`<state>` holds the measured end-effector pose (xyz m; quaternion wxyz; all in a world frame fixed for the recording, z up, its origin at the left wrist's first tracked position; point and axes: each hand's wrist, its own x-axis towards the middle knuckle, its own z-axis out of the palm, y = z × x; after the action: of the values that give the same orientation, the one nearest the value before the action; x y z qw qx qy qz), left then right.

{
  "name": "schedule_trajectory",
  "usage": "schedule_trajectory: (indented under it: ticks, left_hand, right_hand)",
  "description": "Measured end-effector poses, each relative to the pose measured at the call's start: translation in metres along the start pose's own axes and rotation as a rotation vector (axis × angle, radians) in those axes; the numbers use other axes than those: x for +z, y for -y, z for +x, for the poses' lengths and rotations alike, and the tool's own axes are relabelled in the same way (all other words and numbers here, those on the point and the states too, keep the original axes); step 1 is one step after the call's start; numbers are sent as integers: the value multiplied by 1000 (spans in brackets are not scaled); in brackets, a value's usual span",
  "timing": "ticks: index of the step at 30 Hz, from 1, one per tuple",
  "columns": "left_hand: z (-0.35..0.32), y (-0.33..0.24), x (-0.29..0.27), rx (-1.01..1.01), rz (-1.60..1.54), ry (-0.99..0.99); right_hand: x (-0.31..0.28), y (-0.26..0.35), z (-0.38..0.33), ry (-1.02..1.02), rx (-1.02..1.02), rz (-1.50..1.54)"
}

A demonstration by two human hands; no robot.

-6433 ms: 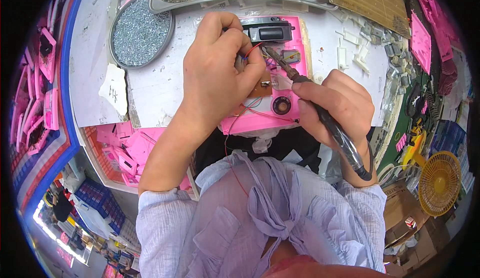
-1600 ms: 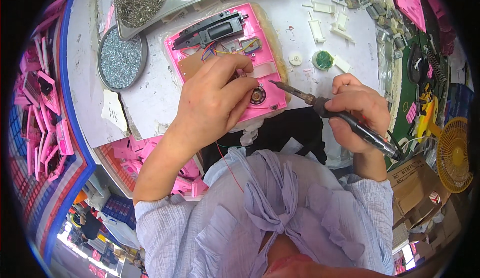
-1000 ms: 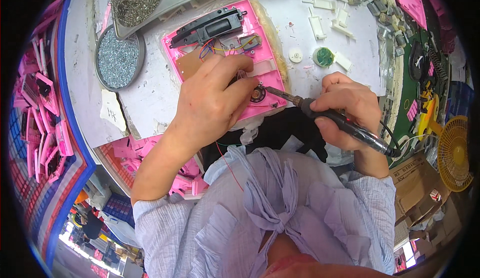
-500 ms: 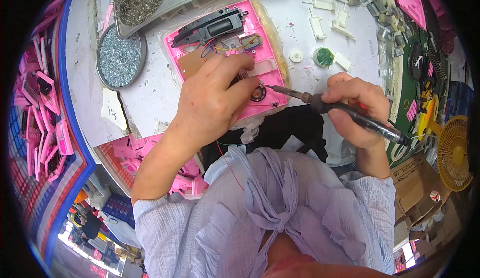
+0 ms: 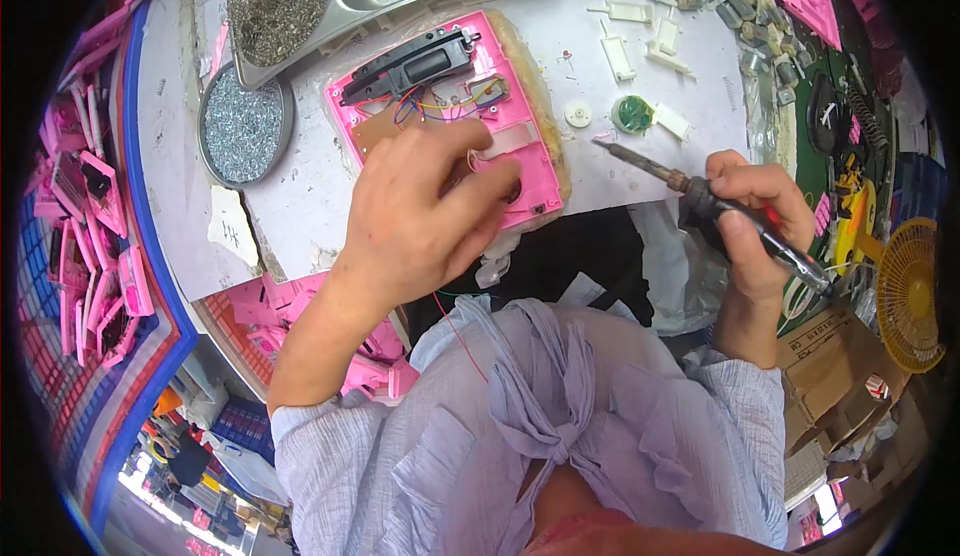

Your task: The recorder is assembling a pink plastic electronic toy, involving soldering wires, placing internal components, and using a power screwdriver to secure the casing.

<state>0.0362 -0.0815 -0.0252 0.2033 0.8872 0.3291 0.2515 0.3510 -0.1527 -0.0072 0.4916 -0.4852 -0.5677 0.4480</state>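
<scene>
Pink plastic housing (image 5: 520,146) — lying open on the white bench, left hand (image 5: 425,211) pressing it flat; light, fragile wiring, best gripped by edges. Right hand (image 5: 755,221) gripping soldering iron (image 5: 700,196) — hovering clear.

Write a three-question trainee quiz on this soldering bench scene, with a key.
1. True or false: the soldering iron tip touches the pink casing.
2. Which hand holds the iron? A) left hand B) right hand
3. What fills the round tin left of the casing?

Key:
1. False; the tip is off to the casing's right, clear of it.
2. B
3. Small silvery metal parts, probably screws.
</scene>
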Motion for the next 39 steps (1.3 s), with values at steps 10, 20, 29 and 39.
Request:
schedule_trajectory:
  ticks: [10,20,29,39]
  left_hand:
    - [-3,-6,9,47,131,66]
    - [-13,-22,21,-116,192,-35]
    - [-43,7,-11,-240,83,-202]
    - [-19,7,-9,-46,144,12]
  right_hand:
    - [-84,12,-39,-585,36,-13]
    - [-224,7,-42,-1182,-178,-212]
    - [-251,-41,-34,-806,233,539]
    - [40,-19,35,-138,-35,-372]
